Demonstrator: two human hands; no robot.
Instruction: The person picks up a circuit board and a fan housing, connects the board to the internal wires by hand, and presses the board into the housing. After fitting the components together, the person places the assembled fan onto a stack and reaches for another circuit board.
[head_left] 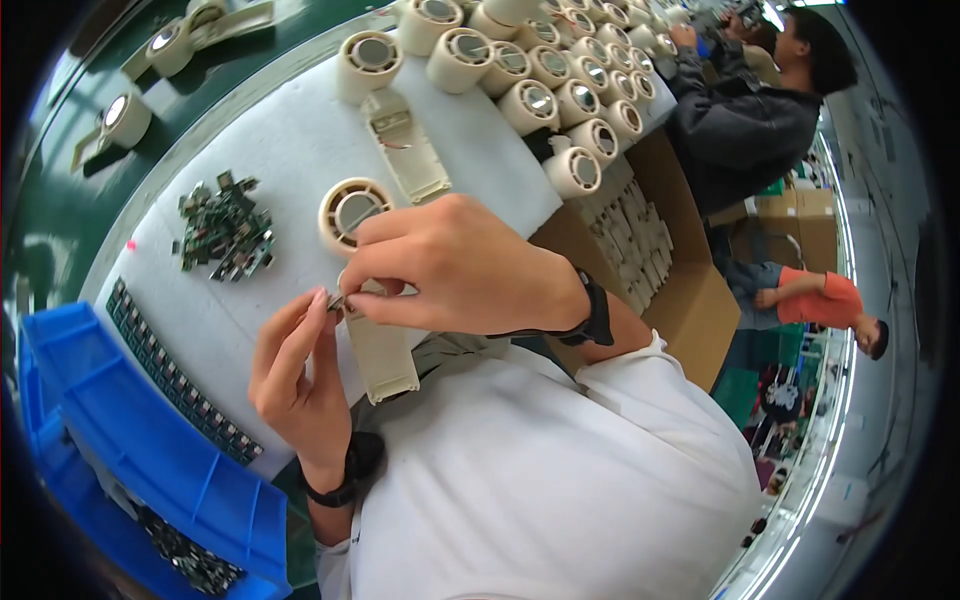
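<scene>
Fingertips of my left hand (300, 370) pinch a tiny part, apparently a small circuit board (337, 303), mostly covered by the fingers. My right hand (455, 265) is closed on the same part from the other side, thumb and forefinger together. Beneath both hands lies a cream plastic housing: its round head (355, 212) shows beyond my knuckles, and its open handle (385, 365) points toward my body. The middle of that housing is hidden by my hands. Left of it sits a loose pile of small green circuit boards (226, 228) on the white work surface (300, 130).
Another housing (408, 150) lies farther back, before rows of round-headed housings (548, 68). A carton (690, 300) of cream parts stands at right. At left are a strip of joined boards (180, 370), a blue bin (150, 440) and a green belt (50, 210). A person (750, 120) sits nearby.
</scene>
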